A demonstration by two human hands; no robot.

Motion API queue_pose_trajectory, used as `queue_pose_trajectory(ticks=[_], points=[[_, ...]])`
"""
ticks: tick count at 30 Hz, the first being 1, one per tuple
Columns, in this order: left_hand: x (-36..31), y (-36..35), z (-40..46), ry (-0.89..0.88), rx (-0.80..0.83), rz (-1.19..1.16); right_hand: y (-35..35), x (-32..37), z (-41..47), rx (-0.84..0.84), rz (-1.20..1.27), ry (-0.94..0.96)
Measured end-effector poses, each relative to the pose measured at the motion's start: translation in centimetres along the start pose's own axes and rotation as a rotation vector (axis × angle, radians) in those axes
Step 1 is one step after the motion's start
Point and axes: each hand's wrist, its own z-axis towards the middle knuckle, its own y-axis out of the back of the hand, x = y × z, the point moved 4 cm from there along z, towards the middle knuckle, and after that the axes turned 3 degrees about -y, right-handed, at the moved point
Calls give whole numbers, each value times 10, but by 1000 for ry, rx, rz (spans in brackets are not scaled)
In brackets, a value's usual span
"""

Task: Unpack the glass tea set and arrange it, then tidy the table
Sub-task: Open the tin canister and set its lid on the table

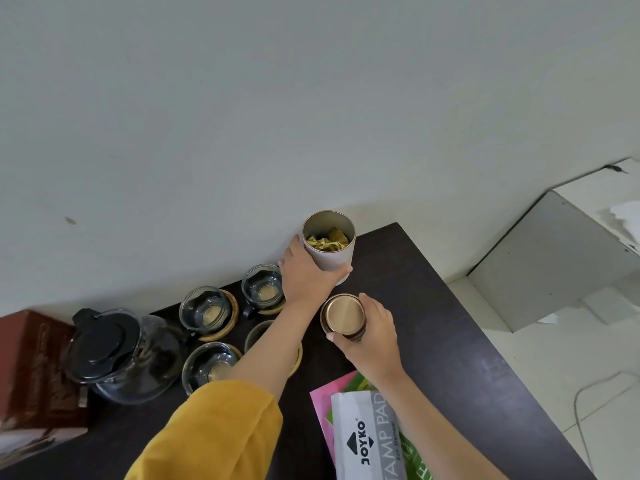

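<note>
My left hand [306, 277] grips a white round tin [334, 259] at the far edge of the dark table [433, 306]; the tin stands open with gold-wrapped pieces inside. Just in front of it, my right hand [369, 336] holds the tin's gold lid [343, 314]. To the left stand a glass teapot [121, 355] with a black lid and several glass cups [204, 308] on wooden coasters. My left forearm hides most of one cup.
A brown cardboard box [34, 382] lies at the table's left end. A Joyko stamp pad box [367, 434] rests on pink and green packets at the front. A wall runs behind the table. A white cabinet [554, 258] stands on the tiled floor to the right.
</note>
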Motion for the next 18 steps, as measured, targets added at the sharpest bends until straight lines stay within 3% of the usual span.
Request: queue_pose_trajectory(ticks=[9,18], points=[[1,57,-84,26,-104,-74,28,38,-66,-63,269,43],[35,156,-207,26,-229,-103,12,87,-205,-4,263,114]])
